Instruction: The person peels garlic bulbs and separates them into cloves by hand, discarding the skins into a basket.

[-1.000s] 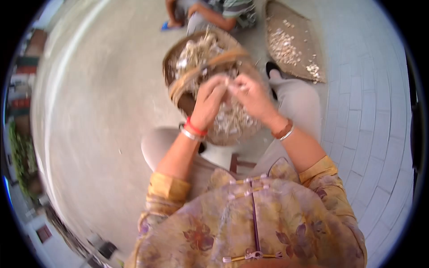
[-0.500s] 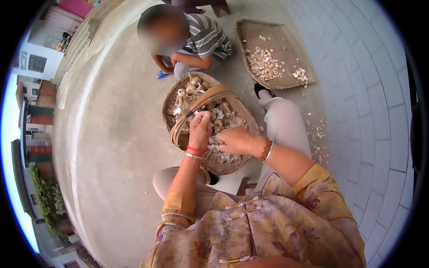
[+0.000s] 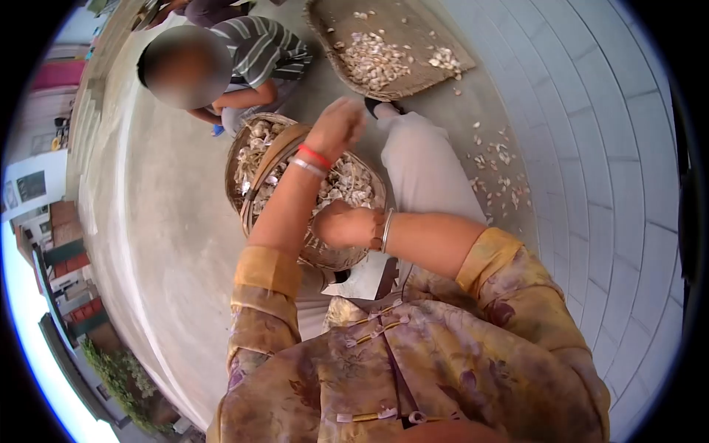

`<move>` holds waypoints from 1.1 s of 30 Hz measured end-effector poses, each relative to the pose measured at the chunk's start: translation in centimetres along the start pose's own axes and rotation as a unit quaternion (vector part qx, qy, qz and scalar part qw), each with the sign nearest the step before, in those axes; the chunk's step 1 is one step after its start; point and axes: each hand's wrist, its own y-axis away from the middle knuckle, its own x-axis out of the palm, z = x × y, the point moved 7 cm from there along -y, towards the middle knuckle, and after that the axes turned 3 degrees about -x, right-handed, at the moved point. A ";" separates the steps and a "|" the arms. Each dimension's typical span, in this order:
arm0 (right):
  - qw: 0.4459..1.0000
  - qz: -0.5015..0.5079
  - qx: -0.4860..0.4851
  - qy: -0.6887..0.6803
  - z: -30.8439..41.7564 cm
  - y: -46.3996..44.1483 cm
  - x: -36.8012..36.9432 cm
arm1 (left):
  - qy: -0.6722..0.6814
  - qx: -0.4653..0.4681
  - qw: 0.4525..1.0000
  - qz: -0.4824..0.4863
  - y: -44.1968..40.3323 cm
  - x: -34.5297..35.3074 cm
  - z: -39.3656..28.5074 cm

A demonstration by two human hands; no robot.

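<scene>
A wicker basket [image 3: 238,193] with a broad arched handle [image 3: 275,164] stands in front of me, holding garlic bulbs [image 3: 260,133] and loose papery skins [image 3: 347,183]. My left hand [image 3: 337,131], with a red band at the wrist, is raised over the basket's far right side. Its fingers are curled, and what they hold, if anything, is hidden. Low over the near part of the basket is my right hand [image 3: 346,224], closed, with its fingertips turned out of sight. Beyond the basket lies a woven tray [image 3: 436,37] bearing a heap of garlic cloves [image 3: 373,63].
Another person in a striped shirt [image 3: 255,52] crouches at the far left of the basket, arms folded in. My leg [image 3: 428,162] extends along the basket's right side. Cloves and skins [image 3: 502,173] lie scattered on the floor beside a tiled strip [image 3: 591,184].
My left hand has lifted from the basket's middle toward the tray. My right hand has drawn a little closer to me. The view has shifted, so basket and tray appear farther left and higher.
</scene>
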 end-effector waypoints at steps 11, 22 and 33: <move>0.970 -0.221 -0.074 -0.075 -2.1 0.8 0.3 | -0.386 0.053 0.910 0.140 -3.2 21.3 -2.0; 0.800 -0.453 -0.277 -0.278 -1.8 -0.5 -5.2 | -0.286 0.324 0.862 -0.266 17.4 2.1 -8.1; 0.772 -0.539 -0.146 -0.305 2.2 3.9 -7.0 | -0.104 0.163 0.902 -0.387 21.5 -9.1 7.5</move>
